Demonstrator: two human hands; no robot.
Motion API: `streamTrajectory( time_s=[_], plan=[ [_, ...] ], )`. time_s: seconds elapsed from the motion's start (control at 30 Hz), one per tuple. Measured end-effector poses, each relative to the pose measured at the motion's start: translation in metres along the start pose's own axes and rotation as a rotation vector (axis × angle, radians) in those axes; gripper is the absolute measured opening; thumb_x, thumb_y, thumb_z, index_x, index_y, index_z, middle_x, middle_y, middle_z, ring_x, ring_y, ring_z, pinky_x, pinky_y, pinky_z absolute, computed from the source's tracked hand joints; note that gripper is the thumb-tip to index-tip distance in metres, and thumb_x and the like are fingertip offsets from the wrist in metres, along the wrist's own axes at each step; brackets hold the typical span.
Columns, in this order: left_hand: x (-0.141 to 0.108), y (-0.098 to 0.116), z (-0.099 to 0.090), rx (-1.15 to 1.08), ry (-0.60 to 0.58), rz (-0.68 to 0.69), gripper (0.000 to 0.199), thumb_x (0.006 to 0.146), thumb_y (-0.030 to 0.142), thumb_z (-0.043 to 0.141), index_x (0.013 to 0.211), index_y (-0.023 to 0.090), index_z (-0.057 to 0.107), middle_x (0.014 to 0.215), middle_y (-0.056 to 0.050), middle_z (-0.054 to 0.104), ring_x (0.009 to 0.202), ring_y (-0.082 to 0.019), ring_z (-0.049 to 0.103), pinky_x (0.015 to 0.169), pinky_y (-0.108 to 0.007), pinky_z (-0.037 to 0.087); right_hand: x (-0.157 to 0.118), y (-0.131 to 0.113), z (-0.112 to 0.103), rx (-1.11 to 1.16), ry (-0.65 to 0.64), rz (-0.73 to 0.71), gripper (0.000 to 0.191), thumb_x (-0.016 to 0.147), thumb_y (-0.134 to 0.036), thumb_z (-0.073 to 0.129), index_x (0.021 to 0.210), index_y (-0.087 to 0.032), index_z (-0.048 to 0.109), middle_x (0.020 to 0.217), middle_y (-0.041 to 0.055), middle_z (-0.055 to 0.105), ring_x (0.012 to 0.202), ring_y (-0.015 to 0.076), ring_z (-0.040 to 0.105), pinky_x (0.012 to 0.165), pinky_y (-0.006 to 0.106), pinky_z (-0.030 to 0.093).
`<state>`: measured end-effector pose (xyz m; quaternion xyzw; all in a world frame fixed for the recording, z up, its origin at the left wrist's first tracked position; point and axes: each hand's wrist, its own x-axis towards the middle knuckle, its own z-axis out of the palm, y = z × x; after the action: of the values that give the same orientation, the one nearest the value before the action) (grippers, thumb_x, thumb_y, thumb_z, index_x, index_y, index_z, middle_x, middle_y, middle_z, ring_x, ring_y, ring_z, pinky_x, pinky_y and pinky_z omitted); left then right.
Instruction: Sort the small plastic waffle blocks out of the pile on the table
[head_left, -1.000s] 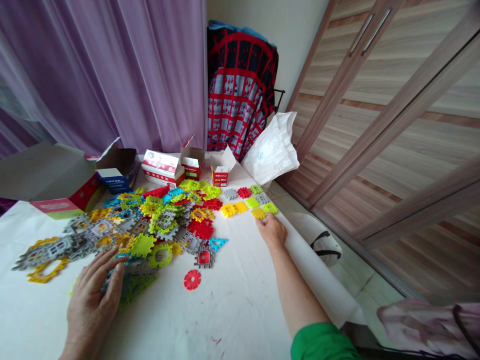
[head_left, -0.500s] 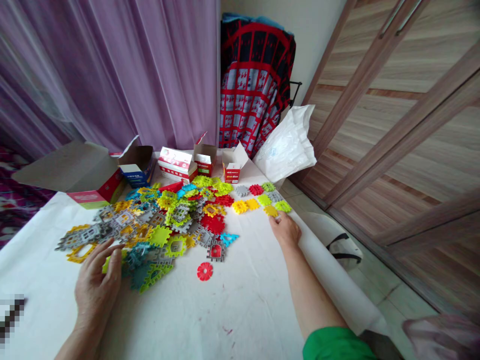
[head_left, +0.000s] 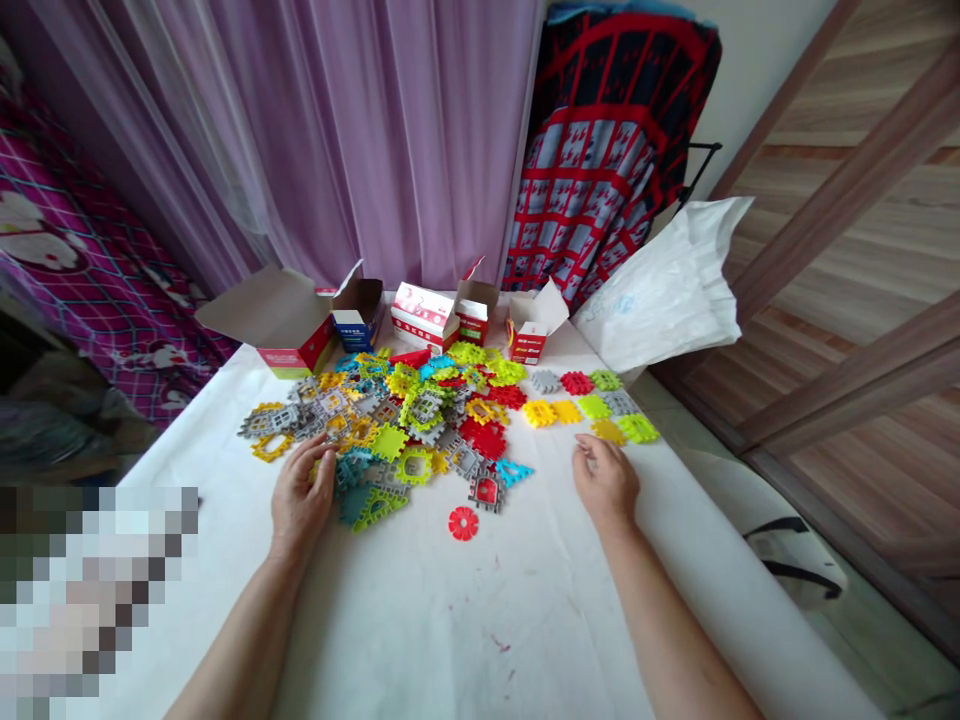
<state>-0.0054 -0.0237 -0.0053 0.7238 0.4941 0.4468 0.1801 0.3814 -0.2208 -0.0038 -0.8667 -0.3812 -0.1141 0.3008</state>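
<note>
our left hand (head_left: 302,495) open at a heap of light, stiff plastic interlocking tiles (head_left: 389,442); right hand (head_left: 606,483) loosely open near a yellow tile (head_left: 607,431); both empty; we would pinch toothed edges.

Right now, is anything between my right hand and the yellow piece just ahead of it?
Nothing visible stands in the way: your right hand is just below the yellow plastic piece, with only white paper showing between them.

Lilac curtains (head_left: 390,130) hang behind the counter (head_left: 450,620), with opened cardboard boxes (head_left: 424,315) along its far edge, a white plastic bag (head_left: 660,285) beside a red-patterned garment (head_left: 607,160), and wood-grain wardrobe doors (head_left: 847,220) to the right.
</note>
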Motion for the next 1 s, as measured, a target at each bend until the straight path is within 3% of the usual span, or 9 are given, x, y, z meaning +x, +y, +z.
streamTrajectory(
  time_s=[0.17, 0.3, 0.47, 0.6, 0.73, 1.0],
  plan=[
    [-0.001, 0.0, 0.0, -0.006, -0.013, -0.015, 0.036, 0.092, 0.053, 0.051, 0.095, 0.024, 0.071, 0.125, -0.01, 0.073, 0.122, -0.026, 0.065, 0.11, -0.047, 0.048, -0.032, -0.066, 0.016, 0.218, 0.052, -0.512, 0.025, 0.095, -0.022, 0.052, 0.098, -0.022, 0.077, 0.095, 0.0072, 0.073, 0.091, 0.0212, 0.065, 0.085, 0.033, 0.049],
    [-0.001, -0.001, 0.0, -0.005, -0.026, -0.014, 0.034, 0.092, 0.052, 0.051, 0.096, 0.024, 0.072, 0.125, -0.009, 0.073, 0.12, -0.025, 0.066, 0.109, -0.045, 0.05, -0.052, -0.113, 0.018, 0.245, -0.067, -0.691, 0.015, 0.09, -0.017, 0.064, 0.092, -0.026, 0.075, 0.097, 0.0032, 0.071, 0.091, 0.02, 0.06, 0.083, 0.033, 0.046],
    [-0.001, -0.001, 0.001, -0.007, -0.035, -0.02, 0.034, 0.09, 0.051, 0.052, 0.096, 0.024, 0.073, 0.127, -0.008, 0.073, 0.121, -0.025, 0.066, 0.11, -0.046, 0.049, -0.054, -0.141, 0.021, 0.109, -0.226, -0.704, 0.002, 0.088, -0.024, 0.074, 0.089, -0.026, 0.074, 0.11, 0.0042, 0.07, 0.1, 0.0227, 0.056, 0.086, 0.036, 0.042],
    [-0.001, -0.001, 0.003, -0.022, -0.038, -0.017, 0.035, 0.09, 0.05, 0.051, 0.097, 0.024, 0.074, 0.126, -0.008, 0.073, 0.121, -0.025, 0.066, 0.11, -0.046, 0.049, -0.049, -0.153, 0.024, 0.0, -0.348, -0.668, 0.007, 0.09, -0.033, 0.075, 0.091, -0.026, 0.075, 0.119, 0.005, 0.068, 0.108, 0.0245, 0.053, 0.089, 0.038, 0.04],
    [-0.002, 0.0, 0.005, -0.03, -0.039, -0.013, 0.035, 0.09, 0.05, 0.051, 0.097, 0.025, 0.074, 0.125, -0.007, 0.074, 0.122, -0.025, 0.065, 0.111, -0.046, 0.049, -0.047, -0.162, 0.03, -0.051, -0.354, -0.675, 0.012, 0.093, -0.035, 0.073, 0.086, -0.025, 0.076, 0.117, 0.0052, 0.069, 0.106, 0.0243, 0.054, 0.087, 0.039, 0.039],
    [-0.002, -0.002, 0.006, -0.036, -0.031, 0.0, 0.035, 0.09, 0.05, 0.051, 0.097, 0.025, 0.074, 0.125, -0.008, 0.074, 0.121, -0.025, 0.066, 0.11, -0.045, 0.049, -0.047, -0.16, 0.04, -0.025, -0.306, -0.732, 0.007, 0.094, -0.022, 0.069, 0.088, -0.021, 0.073, 0.109, 0.0063, 0.072, 0.101, 0.0227, 0.057, 0.086, 0.039, 0.04]
  ],
)
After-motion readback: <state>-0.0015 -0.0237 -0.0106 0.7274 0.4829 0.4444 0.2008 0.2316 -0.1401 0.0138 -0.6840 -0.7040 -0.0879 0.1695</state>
